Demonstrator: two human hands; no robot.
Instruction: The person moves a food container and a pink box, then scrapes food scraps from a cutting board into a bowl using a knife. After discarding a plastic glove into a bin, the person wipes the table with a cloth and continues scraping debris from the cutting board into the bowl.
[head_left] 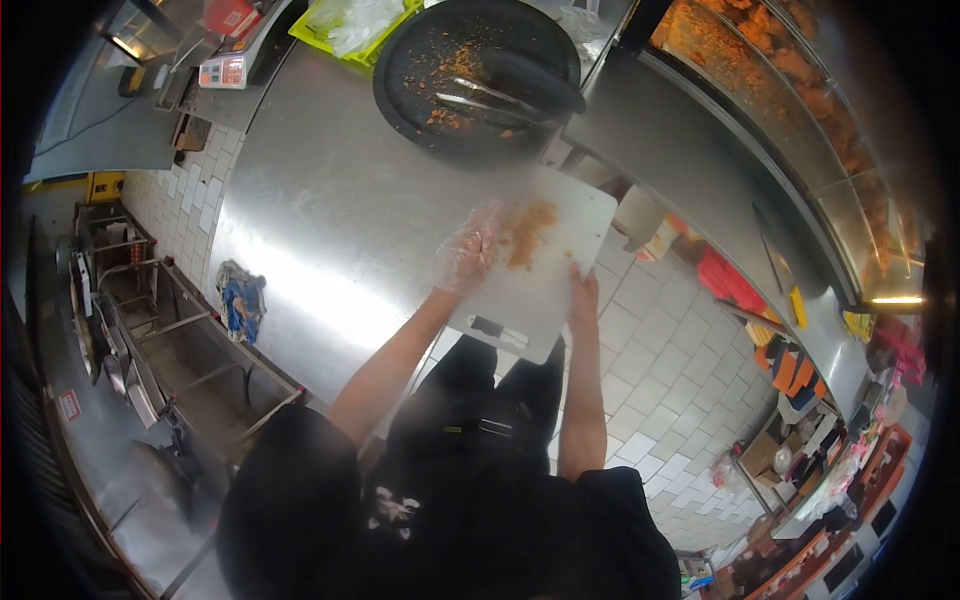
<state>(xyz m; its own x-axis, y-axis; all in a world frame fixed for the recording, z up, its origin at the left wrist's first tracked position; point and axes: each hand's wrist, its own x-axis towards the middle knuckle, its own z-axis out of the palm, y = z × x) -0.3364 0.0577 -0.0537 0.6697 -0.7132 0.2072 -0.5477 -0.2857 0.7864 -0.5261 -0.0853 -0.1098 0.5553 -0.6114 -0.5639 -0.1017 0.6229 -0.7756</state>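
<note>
A white cutting board, smeared with orange-brown crumbs, is held at an angle in front of my body, near the steel table's edge. My right hand is bare and grips the board's right edge, thumb on top. My left hand, in a clear plastic glove, is at the board's left edge beside the crumbs. Its fingers are blurred under the wrinkled glove, so their grip cannot be made out. Just beyond the board, a round black tray holds crumbs and metal tongs.
The steel table carries a bunched blue cloth and a yellow-green basket with plastic bags. Fried food fills a lit display case at right. A knife lies on the right counter. A scale stands far left.
</note>
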